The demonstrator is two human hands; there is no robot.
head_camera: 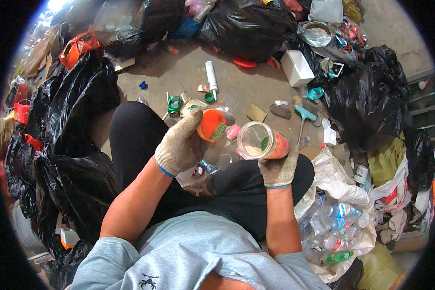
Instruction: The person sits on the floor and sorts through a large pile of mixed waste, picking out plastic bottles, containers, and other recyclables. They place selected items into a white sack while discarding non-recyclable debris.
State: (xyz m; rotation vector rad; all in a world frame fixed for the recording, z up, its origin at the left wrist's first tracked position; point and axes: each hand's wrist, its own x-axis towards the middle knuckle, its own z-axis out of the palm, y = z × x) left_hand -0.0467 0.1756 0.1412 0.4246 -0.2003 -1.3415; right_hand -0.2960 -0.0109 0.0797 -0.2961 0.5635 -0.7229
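My left hand [183, 145], in a knitted work glove, holds an orange lid [208, 123] tilted so its inside shows. A small heap of green granules [218, 131] lies in it. In my right hand [281, 168], gloved too, is a clear plastic jar [255, 139] with a red label, its open mouth turned towards me. Some green granules [264, 143] show inside the jar. Lid and jar are apart, both above my lap. A pink item [233, 132] lies on the floor between them in the view.
A white woven sack [333, 170] full of plastic bottles [337, 224] stands at my right. Black garbage bags [253, 29] ring the floor. A white sealant cartridge [211, 77], a crushed green can [174, 105], a foam box [297, 68] and a teal-handled tool [305, 113] lie ahead.
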